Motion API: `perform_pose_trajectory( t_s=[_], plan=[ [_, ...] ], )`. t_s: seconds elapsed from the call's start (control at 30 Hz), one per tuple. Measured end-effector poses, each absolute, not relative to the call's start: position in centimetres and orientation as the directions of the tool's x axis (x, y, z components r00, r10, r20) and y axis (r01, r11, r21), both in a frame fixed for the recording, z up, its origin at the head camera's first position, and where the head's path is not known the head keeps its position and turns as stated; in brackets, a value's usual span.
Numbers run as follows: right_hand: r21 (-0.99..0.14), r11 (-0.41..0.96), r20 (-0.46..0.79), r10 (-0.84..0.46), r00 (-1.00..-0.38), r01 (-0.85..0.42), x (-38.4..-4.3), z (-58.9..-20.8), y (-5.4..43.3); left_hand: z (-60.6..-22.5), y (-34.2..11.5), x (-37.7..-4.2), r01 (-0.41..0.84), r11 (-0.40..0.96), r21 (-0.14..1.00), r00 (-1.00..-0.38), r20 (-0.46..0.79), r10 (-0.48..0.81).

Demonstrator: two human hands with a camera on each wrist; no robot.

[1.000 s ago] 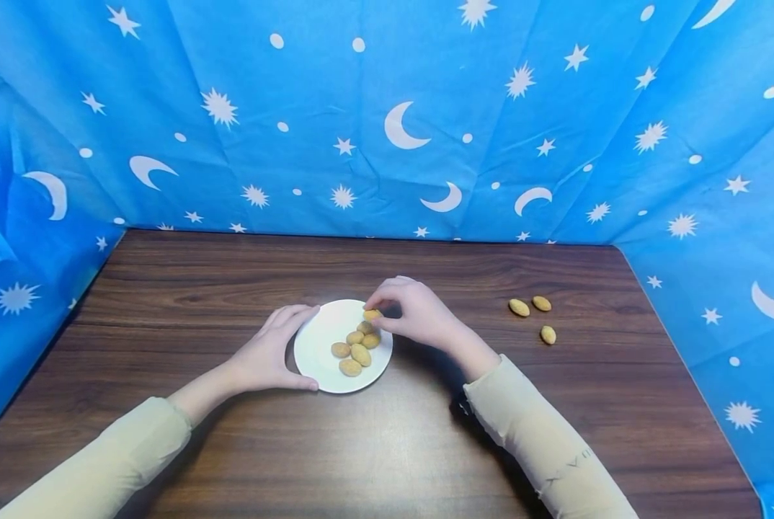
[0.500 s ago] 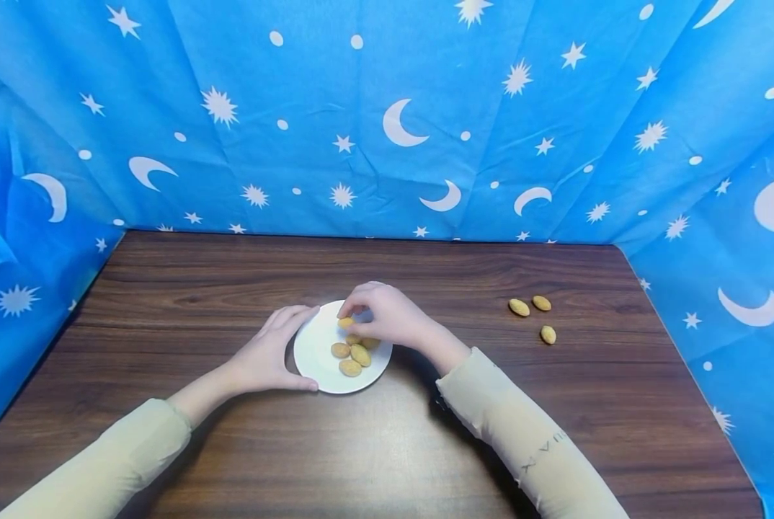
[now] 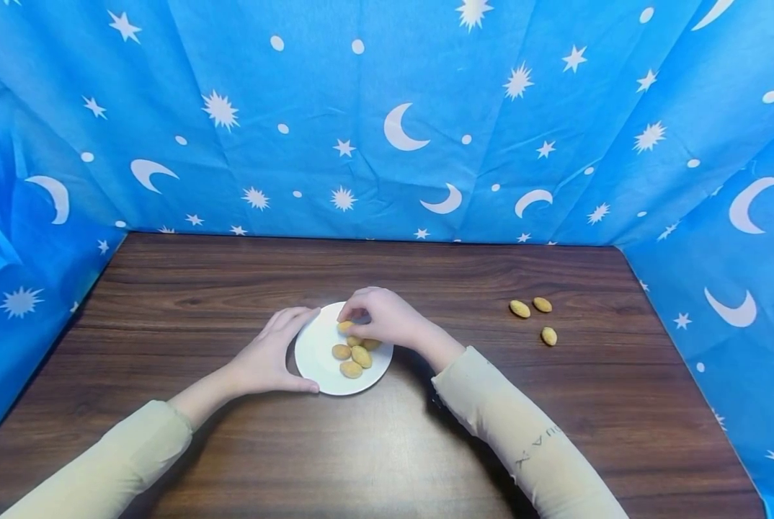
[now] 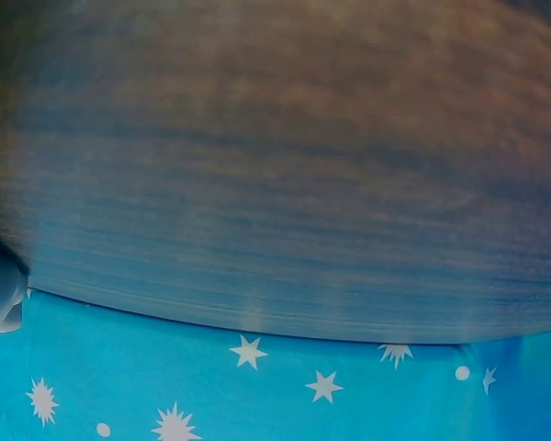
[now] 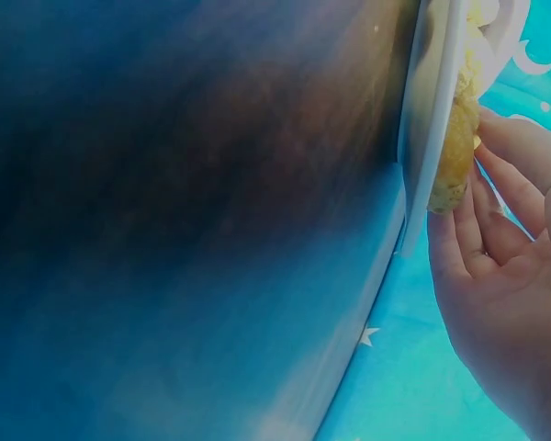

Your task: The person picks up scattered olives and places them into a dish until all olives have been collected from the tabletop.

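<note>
A white plate (image 3: pixel 316 353) lies on the table with several small yellowish-brown oval pieces (image 3: pixel 351 369) bunched on its right half. My left hand (image 3: pixel 267 358) holds the plate by its left side, thumb at the near rim and fingers at the far rim. Over the far right part of the plate, my right hand (image 3: pixel 387 317) pinches one oval piece (image 3: pixel 344 326) between thumb and fingers, low among the others. It partly hides the pieces beneath it. In the right wrist view, the plate's edge (image 5: pixel 445 101) and some pieces show beside the fingers.
Three more oval pieces lie at the right on the dark wooden table (image 3: pixel 387 454), one of them nearest me (image 3: pixel 548 336). A blue cloth (image 3: pixel 283 94) with white stars and moons stands behind the table and along both sides.
My right hand has moved left and slightly nearer over the plate, carrying the pinched oval piece from the right rim inward. Then it nearly stops. My left hand keeps its place.
</note>
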State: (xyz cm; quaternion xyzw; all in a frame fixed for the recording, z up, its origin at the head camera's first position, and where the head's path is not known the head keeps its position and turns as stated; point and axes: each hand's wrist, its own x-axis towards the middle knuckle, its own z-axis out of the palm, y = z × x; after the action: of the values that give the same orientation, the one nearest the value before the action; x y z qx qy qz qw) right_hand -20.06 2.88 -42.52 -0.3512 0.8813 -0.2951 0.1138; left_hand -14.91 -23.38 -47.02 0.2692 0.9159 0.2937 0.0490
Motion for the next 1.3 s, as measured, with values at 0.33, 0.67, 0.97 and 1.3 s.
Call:
perform_pose_trajectory(
  t_s=[0.33, 0.67, 0.97, 1.3],
  plan=[
    [-0.597, 0.6, -0.019, -0.673, -0.739, -0.532, -19.9, -42.6, 2.9, -47.2, -23.4, -14.9, 0.477, 0.679, 0.559, -0.845, 0.077, 0.53],
    [-0.587, 0.622, -0.036, -0.659, -0.751, -0.518, -19.8, -43.0, 2.6, -47.6, -23.7, -14.8, 0.472, 0.693, 0.545, -0.85, 0.071, 0.523],
    [-0.589, 0.625, -0.012, -0.64, -0.768, -0.512, -19.5, -43.1, 2.8, -48.0, -23.8, -14.8, 0.486, 0.692, 0.534, -0.846, 0.089, 0.526],
    [-0.586, 0.616, 0.084, -0.601, -0.795, -0.527, -19.1, -42.3, 4.5, -48.2, -23.9, -14.8, 0.496, 0.694, 0.522, -0.841, 0.092, 0.532]
  ],
)
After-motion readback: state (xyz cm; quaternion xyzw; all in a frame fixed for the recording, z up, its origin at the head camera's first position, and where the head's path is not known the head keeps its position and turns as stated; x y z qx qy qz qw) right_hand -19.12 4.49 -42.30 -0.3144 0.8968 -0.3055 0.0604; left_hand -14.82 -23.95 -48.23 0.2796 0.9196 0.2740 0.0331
